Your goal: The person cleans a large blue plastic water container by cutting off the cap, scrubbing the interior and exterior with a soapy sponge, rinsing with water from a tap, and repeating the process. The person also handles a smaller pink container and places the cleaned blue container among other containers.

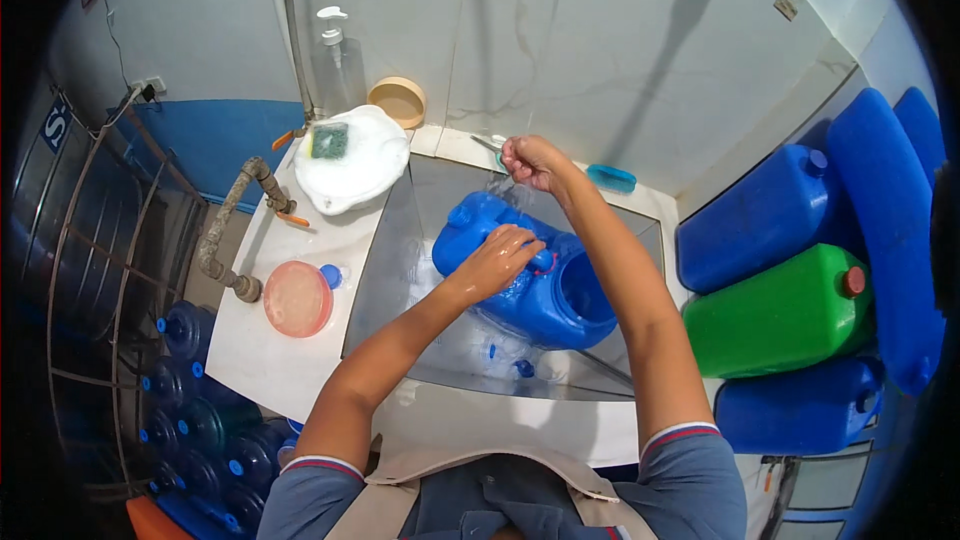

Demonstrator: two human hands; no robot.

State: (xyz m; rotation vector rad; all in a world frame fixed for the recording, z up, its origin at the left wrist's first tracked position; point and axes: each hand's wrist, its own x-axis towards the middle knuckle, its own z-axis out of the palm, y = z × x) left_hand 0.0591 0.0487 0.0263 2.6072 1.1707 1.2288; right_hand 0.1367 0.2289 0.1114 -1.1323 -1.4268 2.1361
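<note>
A blue plastic jug with a wide round opening lies tilted in the grey sink. Across its top, my left hand grips it near the handle, with the fingers wet. My right hand is closed above the sink's back edge, beyond the jug. What it holds, if anything, I cannot make out. A thin grey-green object on the ledge reaches up to its fingers. Water shows below this hand, and a small blue cap lies on the wet sink bottom.
On the left counter stand a white basin of suds with a green sponge, a pink round container and a pump bottle. A teal brush lies behind. Blue jugs and a green jug line the right.
</note>
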